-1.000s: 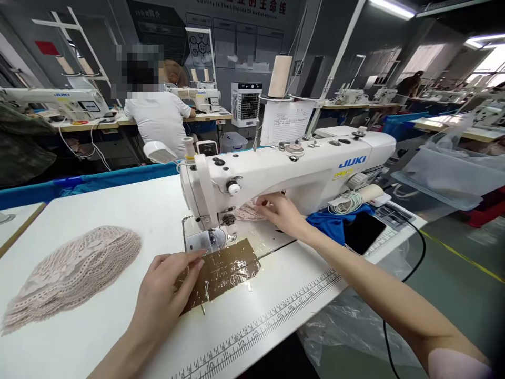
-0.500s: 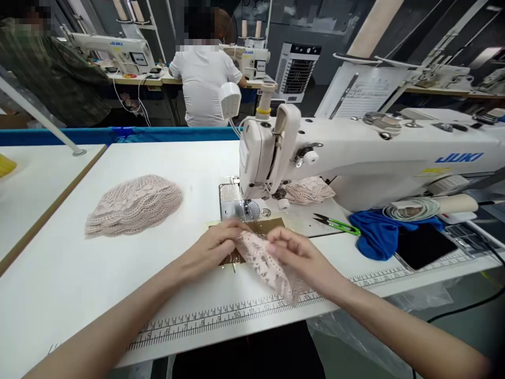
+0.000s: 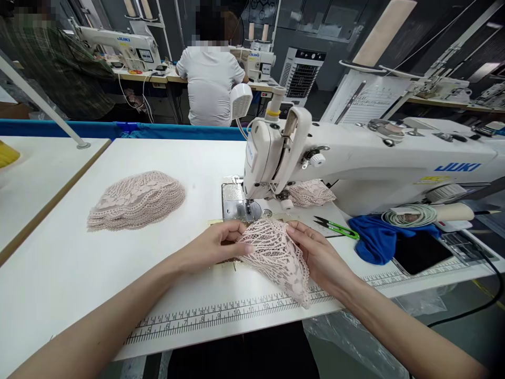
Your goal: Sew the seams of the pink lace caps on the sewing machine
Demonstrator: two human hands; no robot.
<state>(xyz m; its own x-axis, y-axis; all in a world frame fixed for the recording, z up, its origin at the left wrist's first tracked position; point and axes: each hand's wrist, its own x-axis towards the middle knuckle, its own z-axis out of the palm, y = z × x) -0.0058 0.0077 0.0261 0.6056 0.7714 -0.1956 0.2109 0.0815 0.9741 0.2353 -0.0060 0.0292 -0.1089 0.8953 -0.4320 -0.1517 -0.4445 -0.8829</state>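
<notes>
A pale pink lace piece [image 3: 276, 252] is spread between my two hands in front of the sewing machine [image 3: 315, 150]. My left hand [image 3: 223, 243] pinches its left edge, thumb on top. Its right edge is in the closed fingers of my right hand [image 3: 315, 250]. The lace's pointed lower end hangs over the printed ruler [image 3: 221, 315] near the table's front edge. Just behind the lace are the metal needle plate [image 3: 233, 205] and the presser foot [image 3: 249, 208]. More pink lace [image 3: 311, 192] lies under the machine's arm, partly hidden by the machine head.
A stack of pink lace pieces [image 3: 136, 201] lies to the left on the white table [image 3: 189, 173]. Green thread snips [image 3: 337, 227], a blue cloth [image 3: 373, 239] and a black phone [image 3: 421, 251] lie to the right. Two other people sit beyond, one in a white shirt [image 3: 211, 84].
The lace, folded and bunched before, is now opened out flat between my hands. My right hand has moved slightly right and grips the lace's edge. The camera view has shifted a little.
</notes>
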